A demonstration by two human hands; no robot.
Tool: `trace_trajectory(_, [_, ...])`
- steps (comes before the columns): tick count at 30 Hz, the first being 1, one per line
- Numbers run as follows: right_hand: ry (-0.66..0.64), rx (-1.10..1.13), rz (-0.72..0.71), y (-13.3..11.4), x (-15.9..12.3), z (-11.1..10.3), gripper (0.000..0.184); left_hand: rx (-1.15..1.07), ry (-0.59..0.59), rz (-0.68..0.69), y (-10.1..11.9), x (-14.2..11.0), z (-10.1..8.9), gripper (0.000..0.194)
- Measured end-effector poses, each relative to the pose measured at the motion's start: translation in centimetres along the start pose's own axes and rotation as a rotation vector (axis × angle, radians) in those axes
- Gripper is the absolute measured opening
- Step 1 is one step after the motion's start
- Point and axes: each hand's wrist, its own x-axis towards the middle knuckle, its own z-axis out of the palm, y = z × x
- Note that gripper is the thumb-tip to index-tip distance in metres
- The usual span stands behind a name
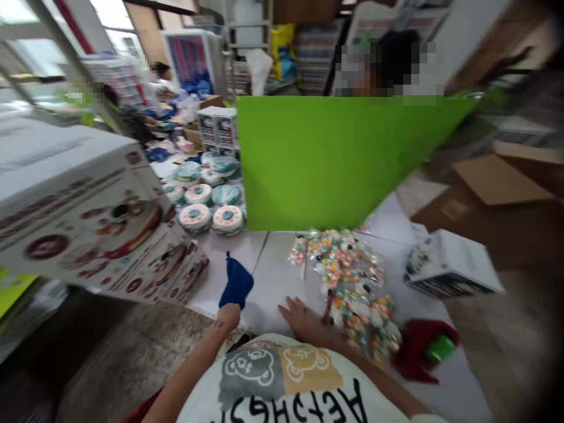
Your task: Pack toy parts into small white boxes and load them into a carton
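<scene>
My left hand (235, 288) is covered in blue fabric, either a glove or a cloth, and rests at the near edge of the white table (273, 276); its fingers are hidden. My right hand (299, 317) lies flat and bare on the table with its fingers apart, holding nothing. Just to its right is a pile of small clear packets with colourful pieces (352, 282). A red fabric piece (412, 358) with a green object (438, 348) on it lies further right, near the table edge.
A bright green board (326, 164) stands across the table, with a person behind it. Large printed cartons (88, 217) sit at the left, round tins (207, 200) behind them, a white box (449, 264) at the right, and brown cardboard boxes (497, 188) beyond. Other people work at the far left.
</scene>
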Motion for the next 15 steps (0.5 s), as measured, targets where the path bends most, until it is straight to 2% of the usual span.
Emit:
trace_trajectory(4, [-0.064, 0.119, 0.105, -0.8, -0.8, 0.4, 0.079, 0.137, -0.016, 0.058, -0.3, 0.9, -0.1, 0.027])
trace_trajectory(9, [-0.057, 0.252, 0.143, -0.6, -2.2, 2.6, 0.088, 0.205, -0.037, 0.095, -0.3, 1.8, -0.4, 0.024])
trace_trajectory(15, [0.047, 0.528, 0.181, -0.8, -5.0, 4.7, 0.065, 0.261, -0.054, 0.127, 0.2, 3.2, -1.5, 0.026])
